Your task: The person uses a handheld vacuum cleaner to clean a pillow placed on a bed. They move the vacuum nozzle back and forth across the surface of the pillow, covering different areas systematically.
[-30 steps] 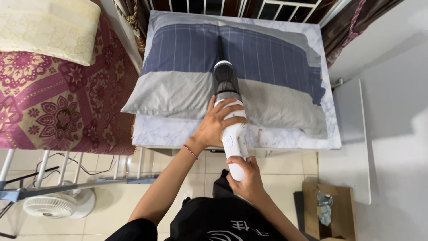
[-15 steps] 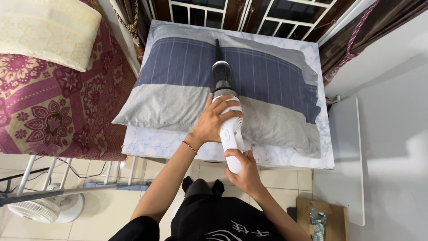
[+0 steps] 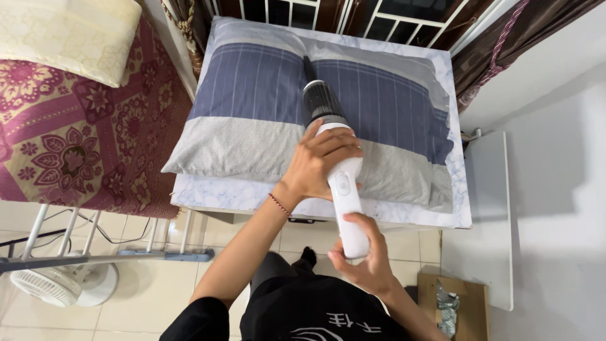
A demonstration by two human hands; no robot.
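Vacuum pushed farther up pillow, left hand gripping top, right hand at base

A white marble-patterned table top stands ahead of both hands. On it lies one blue-and-grey striped fabric pillow, directly beneath the left hand.

The scene is bright and evenly lit by soft, diffuse light, with no hard glare. The white wall at right carries a broad soft grey shadow. Under the marble-patterned table at lower centre the floor tiles darken. Focus is sharp throughout, with no motion blur. Straight lines bow slightly toward the frame edges, a wide-angle distortion.
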